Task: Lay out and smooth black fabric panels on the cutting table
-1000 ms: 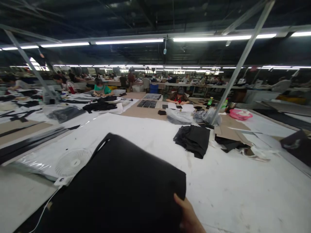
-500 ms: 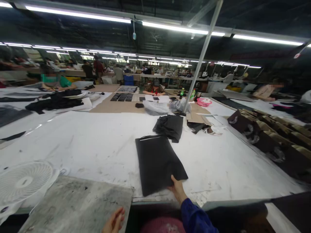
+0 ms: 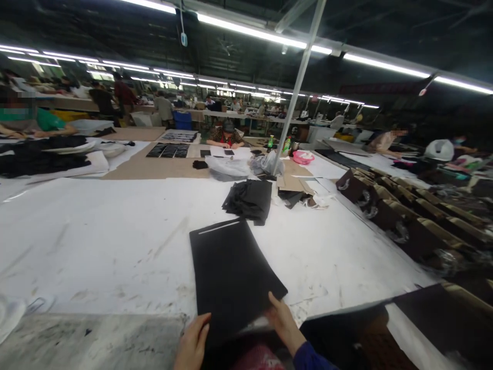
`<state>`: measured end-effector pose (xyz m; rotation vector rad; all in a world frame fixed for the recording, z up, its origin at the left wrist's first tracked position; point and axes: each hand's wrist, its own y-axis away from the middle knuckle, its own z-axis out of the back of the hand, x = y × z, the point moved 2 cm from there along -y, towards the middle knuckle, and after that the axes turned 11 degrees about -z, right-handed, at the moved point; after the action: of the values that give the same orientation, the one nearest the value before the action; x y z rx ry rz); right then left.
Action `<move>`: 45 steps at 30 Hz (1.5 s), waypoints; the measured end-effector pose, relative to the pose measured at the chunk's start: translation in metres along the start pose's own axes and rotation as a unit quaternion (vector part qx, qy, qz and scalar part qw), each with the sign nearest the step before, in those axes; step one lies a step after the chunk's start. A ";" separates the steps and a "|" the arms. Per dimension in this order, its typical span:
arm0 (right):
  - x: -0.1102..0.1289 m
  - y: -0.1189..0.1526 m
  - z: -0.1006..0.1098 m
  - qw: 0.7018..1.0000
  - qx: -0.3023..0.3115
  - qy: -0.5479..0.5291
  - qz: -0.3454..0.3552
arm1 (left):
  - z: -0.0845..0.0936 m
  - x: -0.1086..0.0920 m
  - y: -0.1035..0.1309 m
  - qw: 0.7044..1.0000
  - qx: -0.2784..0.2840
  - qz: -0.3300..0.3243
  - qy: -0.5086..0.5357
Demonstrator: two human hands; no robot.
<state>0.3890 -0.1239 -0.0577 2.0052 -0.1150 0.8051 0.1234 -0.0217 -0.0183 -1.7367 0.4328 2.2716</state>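
A flat black fabric panel (image 3: 227,272) lies on the white-covered table, its near edge reaching over the table's front edge. Close to its far end runs a thin pale strip (image 3: 219,227). My right hand (image 3: 283,318) grips the panel's near right corner, thumb on top and the other fingers underneath. At the near left side, my left hand (image 3: 193,339) has its thumb and fingers closed on the panel's edge. Just beyond the panel sits a crumpled pile of dark fabric (image 3: 250,200).
A grey stained board (image 3: 96,341) lies at front left, with part of a white fan (image 3: 10,313) beside it. Brown bags with beige tops (image 3: 408,221) line the right side. A metal pole (image 3: 298,87) rises beyond the pile. Co-workers sit at the far tables.
My left hand has come up from beside the panel and taken hold of its left edge. The panel has been pulled slightly nearer. The view has turned right.
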 end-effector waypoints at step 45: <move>0.036 -0.017 0.013 0.954 -0.192 0.220 0.069 | -0.062 0.023 -0.111 0.970 0.043 0.130 0.202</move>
<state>0.4301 -0.1168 -0.0542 1.4288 -0.1417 1.2011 0.2139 0.0576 -0.0651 -2.2107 0.8707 2.0091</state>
